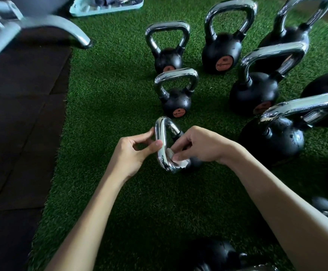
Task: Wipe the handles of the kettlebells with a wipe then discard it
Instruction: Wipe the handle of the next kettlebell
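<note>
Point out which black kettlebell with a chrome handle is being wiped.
The nearest small black kettlebell: the left hand pinches its chrome handle, the right hand presses a white wipe on it. The others stand untouched.

The nearest handle (pixel 160 147) is bright chromed metal, mirror-glossy and smooth, and the other kettlebells' handles shine the same way. The kettlebell bodies (pixel 220 49) are black with a matt, faintly pebbled coating, and a few carry pale specks. Several show a small, dull orange disc (pixel 179 112). The wipe (pixel 182 163) looks like thin white paper or cloth, crumpled. Underfoot, the turf (pixel 108 106) is green synthetic grass, rough and fibrous, bordered by dark matt rubber tiles (pixel 22 118). The bench frame (pixel 48 22) is pale painted metal with a soft sheen, and the tray (pixel 108 9) looks like light teal plastic.
</note>
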Motion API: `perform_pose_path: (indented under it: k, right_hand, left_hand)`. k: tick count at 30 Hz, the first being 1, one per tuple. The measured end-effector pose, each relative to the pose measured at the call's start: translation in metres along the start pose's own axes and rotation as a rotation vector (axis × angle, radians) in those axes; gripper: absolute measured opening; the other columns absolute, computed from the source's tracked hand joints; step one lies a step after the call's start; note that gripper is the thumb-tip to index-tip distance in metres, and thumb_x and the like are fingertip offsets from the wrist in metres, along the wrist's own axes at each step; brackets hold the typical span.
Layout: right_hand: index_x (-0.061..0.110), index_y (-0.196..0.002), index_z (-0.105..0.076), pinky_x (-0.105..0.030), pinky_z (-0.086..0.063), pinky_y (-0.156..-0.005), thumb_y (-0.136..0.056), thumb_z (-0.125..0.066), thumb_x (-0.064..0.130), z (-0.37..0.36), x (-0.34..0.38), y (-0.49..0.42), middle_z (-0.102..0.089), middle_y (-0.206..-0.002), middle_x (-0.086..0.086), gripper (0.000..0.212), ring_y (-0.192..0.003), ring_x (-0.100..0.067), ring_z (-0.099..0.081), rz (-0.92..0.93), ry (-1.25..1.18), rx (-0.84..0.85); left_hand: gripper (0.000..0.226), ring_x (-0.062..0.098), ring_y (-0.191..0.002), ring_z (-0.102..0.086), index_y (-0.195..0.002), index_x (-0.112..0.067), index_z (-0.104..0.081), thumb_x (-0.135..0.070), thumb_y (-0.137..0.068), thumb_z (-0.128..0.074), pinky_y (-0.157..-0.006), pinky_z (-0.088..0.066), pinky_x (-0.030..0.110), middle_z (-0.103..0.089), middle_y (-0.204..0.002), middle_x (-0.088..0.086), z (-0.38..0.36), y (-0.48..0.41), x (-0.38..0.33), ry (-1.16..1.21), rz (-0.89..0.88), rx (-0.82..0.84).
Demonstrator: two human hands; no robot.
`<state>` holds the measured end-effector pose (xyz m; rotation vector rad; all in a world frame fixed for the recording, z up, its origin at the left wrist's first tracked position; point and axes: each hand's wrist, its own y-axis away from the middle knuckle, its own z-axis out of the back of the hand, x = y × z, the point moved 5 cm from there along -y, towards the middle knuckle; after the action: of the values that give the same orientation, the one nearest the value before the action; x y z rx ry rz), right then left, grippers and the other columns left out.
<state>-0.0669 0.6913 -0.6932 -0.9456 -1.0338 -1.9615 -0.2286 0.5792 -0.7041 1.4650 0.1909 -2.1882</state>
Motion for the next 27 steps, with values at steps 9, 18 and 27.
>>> perform_pose_path:
  k: [9, 18, 27]
  right_hand:
    - [0.01, -0.092, -0.081, -0.037, -0.059, -0.092, -0.074, -0.086, 0.004, -0.003, 0.0, -0.013, -0.079, -0.086, -0.007, 0.021, -0.089, -0.023, -0.076, -0.061, -0.237, -0.237]
    - [0.025, -0.088, -0.082, -0.018, -0.056, -0.077, -0.078, -0.084, 0.015, 0.005, 0.007, -0.017, -0.078, -0.081, 0.01, 0.014, -0.076, 0.004, -0.071, 0.065, -0.066, -0.692]
    - [0.02, -0.079, -0.075, -0.037, -0.058, -0.065, -0.077, -0.077, 0.033, -0.006, -0.009, -0.029, -0.072, -0.071, 0.005, 0.013, -0.067, -0.014, -0.068, -0.064, 0.194, -0.873]
  left_hand:
    - [0.067, -0.01, -0.121, -0.055, -0.128, -0.029, -0.069, -0.056, -0.068, -0.081, -0.117, -0.033, 0.025, -0.069, -0.115, -0.028, 0.006, 0.0, 0.003, 0.022, 0.042, -0.008]
    - [0.07, -0.007, -0.125, -0.055, -0.127, -0.028, -0.07, -0.058, -0.065, -0.08, -0.12, -0.03, 0.03, -0.072, -0.116, -0.022, 0.002, -0.003, 0.003, 0.031, 0.047, 0.033]
    - [0.065, -0.009, -0.13, -0.047, -0.126, -0.042, -0.068, -0.063, -0.066, -0.079, -0.107, -0.029, 0.018, -0.064, -0.128, -0.029, 0.005, -0.005, 0.0, -0.037, 0.062, 0.048]
